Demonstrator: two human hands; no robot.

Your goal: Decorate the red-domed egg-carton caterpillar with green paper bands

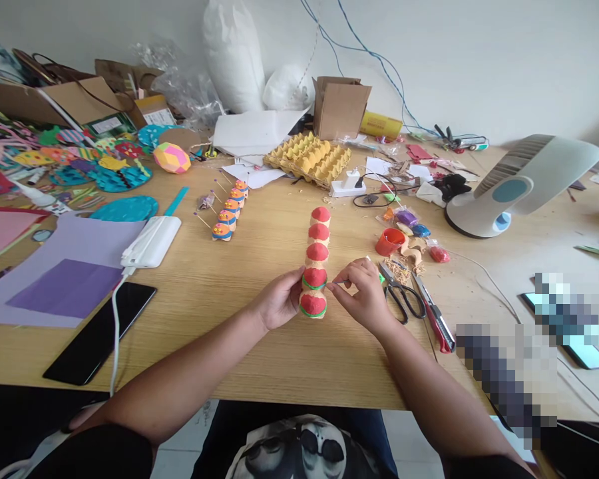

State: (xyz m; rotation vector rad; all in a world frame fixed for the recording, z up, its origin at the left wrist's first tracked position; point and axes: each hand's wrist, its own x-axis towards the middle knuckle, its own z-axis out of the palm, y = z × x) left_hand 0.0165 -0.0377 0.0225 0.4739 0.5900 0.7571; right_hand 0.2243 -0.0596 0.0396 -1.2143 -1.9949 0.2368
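An egg-carton strip [318, 251] with a row of red clay-like domes stands out from the table in front of me. My left hand [281, 299] is closed on its left side near the lower end. A thin green clay strip [314, 286] edges the second dome from the bottom, and the lowest dome has a green edge too. My right hand [362, 293] pinches at the right end of the upper green strip, its fingertips against the carton. The three farther domes are plain red.
A decorated carton caterpillar [229, 211] with pins stands left of centre. Scissors [403, 293], a red utility knife [434, 316] and a red cup [390, 241] lie right. Behind are a yellow egg tray [309, 159], a power strip [348, 187] and a white fan [509, 186]. A phone [100, 332] lies left.
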